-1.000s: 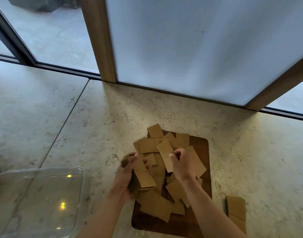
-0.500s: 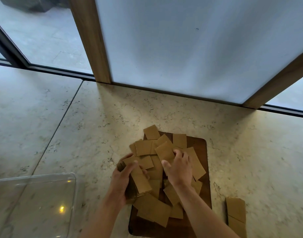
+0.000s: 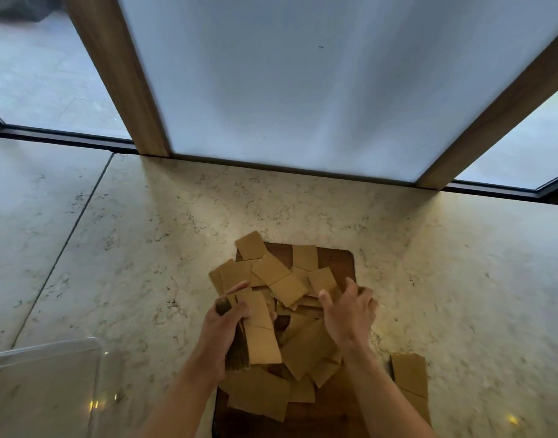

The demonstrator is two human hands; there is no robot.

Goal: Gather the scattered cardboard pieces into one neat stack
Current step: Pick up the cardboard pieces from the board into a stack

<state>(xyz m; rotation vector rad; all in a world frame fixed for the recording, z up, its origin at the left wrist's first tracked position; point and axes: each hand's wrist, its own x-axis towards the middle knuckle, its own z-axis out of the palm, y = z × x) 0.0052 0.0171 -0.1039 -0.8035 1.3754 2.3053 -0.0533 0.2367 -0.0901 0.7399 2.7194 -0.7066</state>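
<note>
Several brown cardboard pieces (image 3: 279,278) lie in a loose overlapping heap on a dark wooden board (image 3: 339,259) on the stone floor. My left hand (image 3: 222,328) is shut on a thick stack of cardboard pieces (image 3: 258,330), held on edge at the heap's left side. My right hand (image 3: 350,312) rests on the heap's right side, fingers curled over a piece there; whether it grips it is unclear. Two more cardboard pieces (image 3: 410,376) lie on the floor right of the board.
A clear plastic container (image 3: 40,390) sits at the lower left. A white panel (image 3: 318,83) framed by wooden posts (image 3: 119,77) stands close behind the board. Pale stone floor (image 3: 460,279) surrounds the board on all sides.
My right hand has moved from the middle of the heap to its right edge. My left hand still holds its stack. The view has tilted slightly.
</note>
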